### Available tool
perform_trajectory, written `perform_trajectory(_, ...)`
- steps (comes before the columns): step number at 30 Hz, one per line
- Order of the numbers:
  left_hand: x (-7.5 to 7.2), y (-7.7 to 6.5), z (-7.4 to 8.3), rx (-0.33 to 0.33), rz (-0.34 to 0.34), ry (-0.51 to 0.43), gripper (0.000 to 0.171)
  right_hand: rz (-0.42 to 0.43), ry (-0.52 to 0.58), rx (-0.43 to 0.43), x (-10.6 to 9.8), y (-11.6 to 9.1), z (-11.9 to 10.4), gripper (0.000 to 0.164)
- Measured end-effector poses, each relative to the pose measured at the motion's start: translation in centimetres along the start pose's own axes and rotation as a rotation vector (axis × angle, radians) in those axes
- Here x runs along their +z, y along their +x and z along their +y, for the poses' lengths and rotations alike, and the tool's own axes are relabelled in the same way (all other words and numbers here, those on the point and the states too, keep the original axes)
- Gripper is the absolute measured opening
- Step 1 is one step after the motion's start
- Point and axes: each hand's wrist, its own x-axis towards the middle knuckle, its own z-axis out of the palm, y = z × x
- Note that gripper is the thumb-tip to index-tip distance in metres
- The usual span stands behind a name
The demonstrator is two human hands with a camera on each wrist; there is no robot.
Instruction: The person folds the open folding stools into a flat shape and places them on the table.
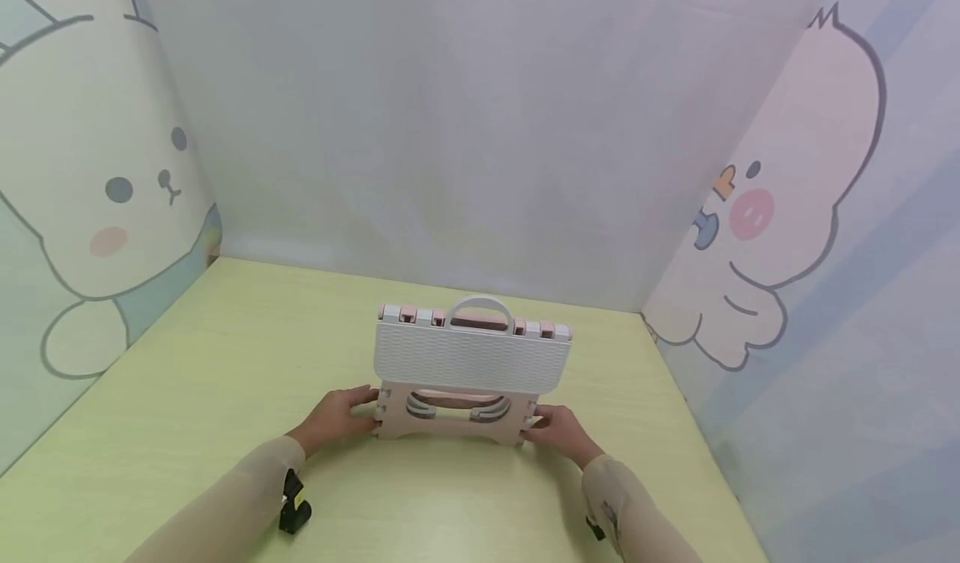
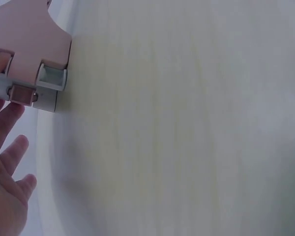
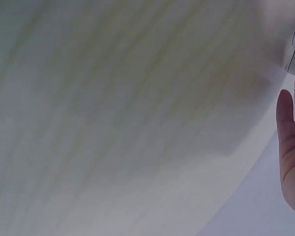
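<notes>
A pink and white folding step stool [image 1: 471, 359] stands on the table in front of me. Its white textured top tilts toward me, with a white carry handle [image 1: 481, 301] along the upper edge. Below it, the pink leg panel [image 1: 396, 413] has an oval cutout. My left hand [image 1: 337, 419] grips the panel's left side edge; in the left wrist view the thumb and a fingertip meet at the hinged corner [image 2: 22, 94]. On the opposite edge, my right hand [image 1: 562, 432] holds the panel between thumb and fingers. The right wrist view leaves that thumb out of frame.
The pale yellow table [image 1: 225, 363] spreads around the stool. Behind it hangs a plain light curtain [image 1: 450, 130]. Cartoon-printed curtains stand at the left [image 1: 67, 171] and right [image 1: 840, 313]. Black straps sit on both sleeves.
</notes>
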Motion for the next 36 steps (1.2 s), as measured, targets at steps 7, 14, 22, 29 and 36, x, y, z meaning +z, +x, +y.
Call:
perform_trajectory(7,0.14,0.09,0.07,-0.006,0.011,0.025,0.053,0.008,-0.003,-0.002,0.14,0.22,0.38,0.037)
perform_trajectory(14,0.11,0.07,0.17,0.001,0.012,0.023,0.052,0.016,-0.014,0.012,0.16,0.25,0.05,0.037)
perform_trajectory(22,0.12,0.23,-0.34,0.09,0.038,0.051,0.05,0.023,-0.031,-0.012,0.24,0.42,0.11,0.034)
perform_trajectory(29,0.31,0.41,-0.31,0.075,0.029,0.059,0.045,0.03,-0.052,0.011,0.29,0.49,0.06,0.033)
perform_trajectory(36,0.44,0.59,-0.64,0.081,0.028,0.053,0.043,0.042,-0.031,0.009,0.36,0.52,0.17,0.034)
